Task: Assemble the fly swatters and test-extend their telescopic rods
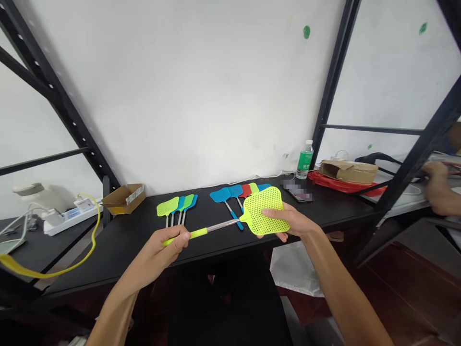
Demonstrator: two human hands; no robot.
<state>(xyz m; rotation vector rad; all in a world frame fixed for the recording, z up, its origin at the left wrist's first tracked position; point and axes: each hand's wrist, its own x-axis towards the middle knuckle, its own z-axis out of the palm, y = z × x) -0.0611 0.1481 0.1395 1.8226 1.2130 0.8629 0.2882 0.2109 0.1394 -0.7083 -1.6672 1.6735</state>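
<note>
A yellow-green fly swatter (pixel 266 210) with a metal telescopic shaft is held up across both hands, above the table's front edge. My left hand (pixel 172 246) is closed round its yellow handle. The swatter's perforated head is gripped by my right hand (pixel 293 220), thumb on the near face and fingers behind, partly hidden. On the table behind lie a left group of swatters, with a yellow-green one (pixel 167 206) and green and blue ones (pixel 187 202) side by side. A second group has blue swatters (pixel 220 194), a red one (pixel 246 190) and others, partly covered by the held head.
The black table (pixel 144 240) stands against a white wall, between black metal posts. An open cardboard box (pixel 124 199), a power strip (pixel 72 218) and a yellow cable (pixel 94 235) are left. A phone (pixel 297 190), a bottle (pixel 305 161) and a brown carton (pixel 347 171) are right. Another person's arm (pixel 437 187) shows far right.
</note>
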